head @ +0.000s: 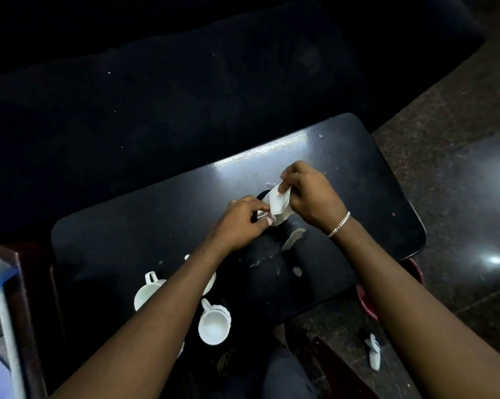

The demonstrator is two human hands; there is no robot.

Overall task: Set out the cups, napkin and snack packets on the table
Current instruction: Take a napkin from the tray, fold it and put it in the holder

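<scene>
White napkin [276,204] held above the black table [133,226], pinched by both hands; left hand [240,223] grips its lower edge, right hand [309,194] its upper corner; white cups [214,322] stand near the front edge, beneath the left forearm.

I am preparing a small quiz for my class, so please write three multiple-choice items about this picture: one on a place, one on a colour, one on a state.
1. Where do the white cups stand?
A. on the table's near left part
B. on the floor
C. at the table's far right corner

2. What colour is the table?
A. white
B. black
C. yellow

3. What state is the napkin in?
A. flat on the table
B. inside a cup
C. held by both hands

Answers:
1 A: the cups sit near the left forearm.
2 B: its top is glossy black.
3 C: the left hand and right hand pinch it with their fingers above the table.
</scene>
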